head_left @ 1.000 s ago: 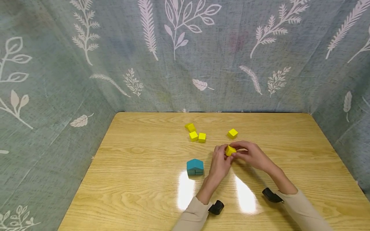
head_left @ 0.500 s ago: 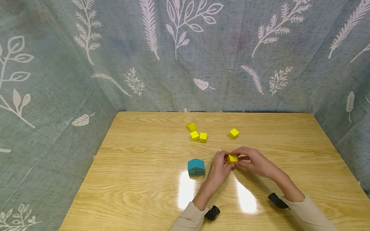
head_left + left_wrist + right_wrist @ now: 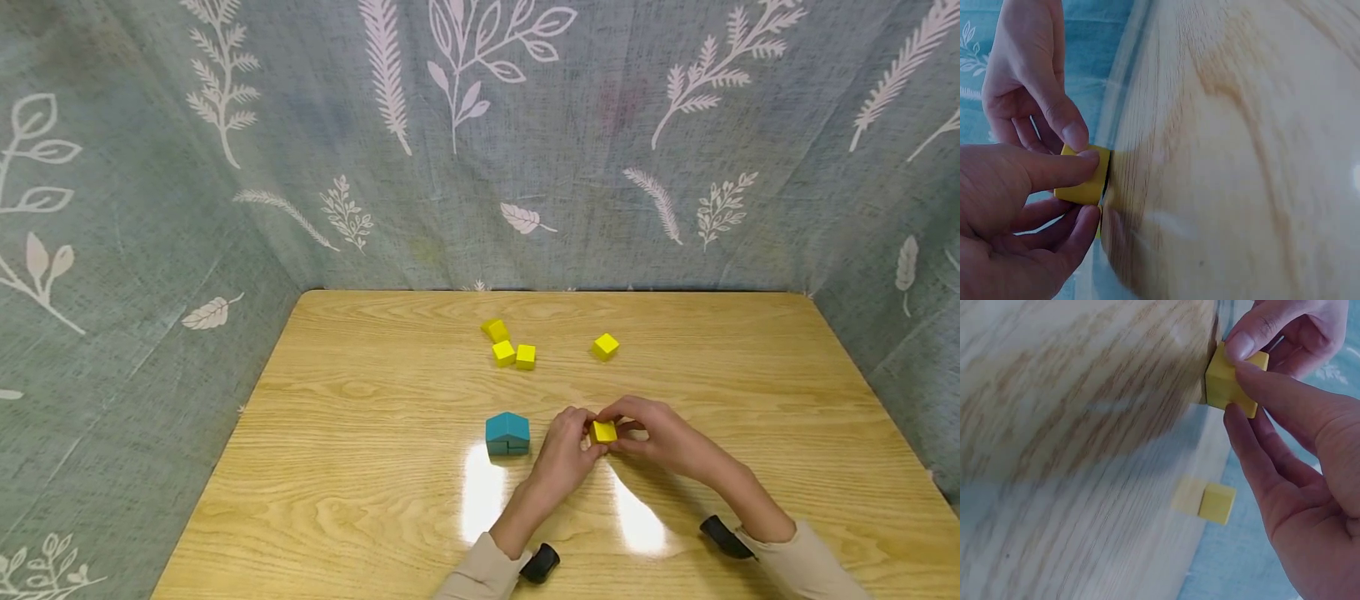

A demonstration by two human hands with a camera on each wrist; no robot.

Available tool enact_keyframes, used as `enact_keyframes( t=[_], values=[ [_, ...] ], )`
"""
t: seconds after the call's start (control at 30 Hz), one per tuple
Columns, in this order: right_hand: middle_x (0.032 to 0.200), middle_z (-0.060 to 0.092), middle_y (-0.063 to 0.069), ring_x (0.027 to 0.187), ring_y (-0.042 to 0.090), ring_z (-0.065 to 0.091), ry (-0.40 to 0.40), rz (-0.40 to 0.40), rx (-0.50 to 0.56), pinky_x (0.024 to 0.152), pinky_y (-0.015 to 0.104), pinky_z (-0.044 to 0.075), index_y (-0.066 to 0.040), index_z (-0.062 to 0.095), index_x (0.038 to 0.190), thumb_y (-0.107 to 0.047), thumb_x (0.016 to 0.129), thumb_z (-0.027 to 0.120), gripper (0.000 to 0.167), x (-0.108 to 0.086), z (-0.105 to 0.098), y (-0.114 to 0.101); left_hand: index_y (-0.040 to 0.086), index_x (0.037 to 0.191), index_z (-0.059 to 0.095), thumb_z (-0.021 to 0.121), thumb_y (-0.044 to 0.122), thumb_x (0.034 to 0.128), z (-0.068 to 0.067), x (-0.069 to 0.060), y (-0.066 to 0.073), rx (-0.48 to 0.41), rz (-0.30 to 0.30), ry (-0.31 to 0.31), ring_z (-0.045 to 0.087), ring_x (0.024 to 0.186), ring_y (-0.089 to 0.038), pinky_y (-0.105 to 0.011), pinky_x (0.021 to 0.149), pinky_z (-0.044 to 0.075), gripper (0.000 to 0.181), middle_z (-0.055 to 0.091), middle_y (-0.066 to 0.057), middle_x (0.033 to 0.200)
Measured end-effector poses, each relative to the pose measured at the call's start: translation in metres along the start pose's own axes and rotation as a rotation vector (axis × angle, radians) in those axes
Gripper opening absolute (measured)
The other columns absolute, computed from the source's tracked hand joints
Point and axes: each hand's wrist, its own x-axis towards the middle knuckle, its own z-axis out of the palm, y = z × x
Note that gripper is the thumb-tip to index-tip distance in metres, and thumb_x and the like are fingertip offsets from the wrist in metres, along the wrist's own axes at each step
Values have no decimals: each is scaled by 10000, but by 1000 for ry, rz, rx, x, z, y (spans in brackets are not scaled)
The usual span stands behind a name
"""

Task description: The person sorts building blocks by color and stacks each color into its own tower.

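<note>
Both hands hold one yellow block point(image 3: 603, 432) to the right of a teal house-shaped group of blocks point(image 3: 507, 434). My left hand point(image 3: 564, 454) grips its left side between thumb and fingers. From the right, my right hand point(image 3: 663, 435) pinches the same block. In the left wrist view the yellow block point(image 3: 1082, 190) sits at the tabletop, partly covered by a thumb. Thumb and fingertips of both hands meet around the block point(image 3: 1219, 384) in the right wrist view.
Beyond the hands lies a single yellow block point(image 3: 605, 347). Further left, two yellow cubes point(image 3: 526, 357) lie beside another yellow piece point(image 3: 495, 330). The wooden table point(image 3: 360, 467) ends at a patterned cloth point(image 3: 480, 150) at its back and sides.
Both hands have drawn the yellow block toward the near edge, and it has turned from tilted to flat-topped. The teal group and the other yellow blocks stay put.
</note>
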Motion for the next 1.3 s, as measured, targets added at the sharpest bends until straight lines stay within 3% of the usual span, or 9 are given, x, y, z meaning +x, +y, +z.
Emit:
enact_keyframes(
  t=[0.2, 0.37, 0.7, 0.83, 1.0, 1.17, 1.3],
  values=[
    [1116, 689, 174, 980, 318, 696, 11, -43, -7, 800, 397, 617, 47, 675, 1171, 96, 839, 789, 355, 1, 3, -1, 16, 1139, 694, 807, 60, 893, -2, -2, -3, -24, -4, -30, 551, 857, -129, -172, 750, 481, 275, 594, -29, 943],
    [1100, 691, 177, 965, 317, 701, 32, -71, 0, 790, 395, 619, 50, 670, 1152, 105, 832, 790, 346, 1, 6, 1, -2, 1139, 696, 810, 33, 879, -4, -2, -6, -47, 29, -36, 597, 879, -140, -155, 775, 509, 287, 617, -56, 977],
    [1094, 687, 143, 997, 309, 684, 84, -97, 29, 792, 420, 618, 24, 669, 1154, 100, 849, 776, 332, -3, 11, 3, -8, 1101, 696, 821, 5, 857, -3, -2, -6, -46, 52, -4, 591, 845, -118, -144, 757, 511, 274, 613, -56, 945],
    [1121, 687, 147, 1006, 340, 686, 96, -105, 57, 803, 430, 615, 16, 662, 1184, 99, 869, 760, 340, -3, 11, 3, -7, 1082, 689, 828, 1, 845, -3, -2, -6, -23, 90, 26, 589, 834, -137, -150, 749, 509, 275, 612, -64, 934],
    [1156, 682, 163, 1024, 359, 685, 67, -77, 79, 826, 431, 610, 16, 648, 1224, 63, 901, 746, 340, -2, 10, 5, -5, 1089, 690, 824, 18, 855, -4, -2, -7, -22, 90, 26, 582, 835, -135, -150, 749, 507, 271, 609, -61, 935],
    [1180, 684, 145, 1058, 314, 689, 17, 12, 122, 860, 390, 604, 0, 652, 1243, -40, 977, 698, 273, -3, 7, 7, -8, 1088, 694, 815, 44, 869, -3, -3, -7, -30, 79, 11, 592, 849, -140, -153, 759, 516, 256, 608, -61, 939],
    [1154, 703, 115, 1026, 233, 699, 45, 47, 108, 853, 348, 603, -2, 671, 1218, -62, 1000, 673, 226, -2, 4, 12, -10, 1078, 695, 833, 22, 846, -2, -3, -7, -33, 75, 17, 584, 833, -139, -151, 748, 511, 273, 605, -63, 929]
  ],
)
